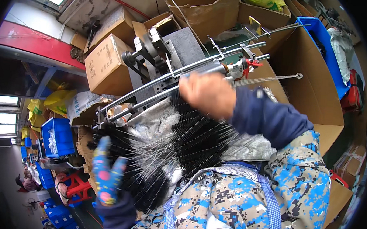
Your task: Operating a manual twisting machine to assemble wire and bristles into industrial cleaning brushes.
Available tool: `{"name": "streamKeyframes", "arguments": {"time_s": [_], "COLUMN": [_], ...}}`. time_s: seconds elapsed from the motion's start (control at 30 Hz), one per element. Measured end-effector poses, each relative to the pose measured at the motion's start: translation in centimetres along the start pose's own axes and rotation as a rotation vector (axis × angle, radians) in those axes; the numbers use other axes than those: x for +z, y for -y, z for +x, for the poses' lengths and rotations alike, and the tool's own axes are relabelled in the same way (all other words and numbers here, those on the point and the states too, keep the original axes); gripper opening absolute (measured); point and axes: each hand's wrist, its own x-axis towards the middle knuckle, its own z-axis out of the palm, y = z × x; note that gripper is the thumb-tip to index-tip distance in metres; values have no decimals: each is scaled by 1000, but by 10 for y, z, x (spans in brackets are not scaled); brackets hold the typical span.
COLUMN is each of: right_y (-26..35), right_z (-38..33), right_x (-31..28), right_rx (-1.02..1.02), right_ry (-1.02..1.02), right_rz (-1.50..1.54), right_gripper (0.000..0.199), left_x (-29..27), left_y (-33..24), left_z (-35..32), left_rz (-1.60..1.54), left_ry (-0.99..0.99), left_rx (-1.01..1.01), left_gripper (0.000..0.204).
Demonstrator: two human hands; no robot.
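My left hand, in a blue patterned glove, is raised with its fingers apart beside a pile of black bristle brushes. My bare right hand is blurred and curled closed against the long metal rails of a bench machine; what its fingers hold, if anything, is hidden. Just below it lies a thick bundle of black twisted-wire brushes. Their thin bare wire stems fan out between the two piles, over a grey-white sheet. A toothed metal strip runs out to the right of my right hand.
A closed cardboard box stands left of the machine. A large open carton is at the right, with a blue bin behind it. Blue crates and a red stool are at the left. Camouflage cloth covers my lap.
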Motion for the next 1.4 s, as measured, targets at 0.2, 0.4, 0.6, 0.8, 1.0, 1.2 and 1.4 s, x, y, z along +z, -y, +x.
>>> {"name": "streamKeyframes", "arguments": {"time_s": [0.2,0.4,0.6,0.8,1.0,1.2,1.4], "right_y": [-70,-75,-74,-75,-85,-95,-116], "right_z": [87,85,83,84,85,93,64], "right_x": [51,58,63,65,80,95,95], "right_rx": [262,305,256,191,203,179,385], "right_ry": [285,283,265,262,196,60,77], "right_rz": [62,72,63,76,52,-6,-213], "right_gripper": [17,20,19,19,16,18,29], "left_x": [-31,-30,-29,-23,-31,-29,-27], "left_y": [175,159,196,177,161,172,139], "left_z": [-6,8,17,22,12,3,-4], "left_rz": [-117,292,18,-48,-446,-296,-568], "left_ry": [-142,-50,-248,-336,-601,-510,-629], "left_rx": [-344,-395,-462,-498,-471,-357,-618], "left_gripper": [68,67,84,84,78,74,76]}}
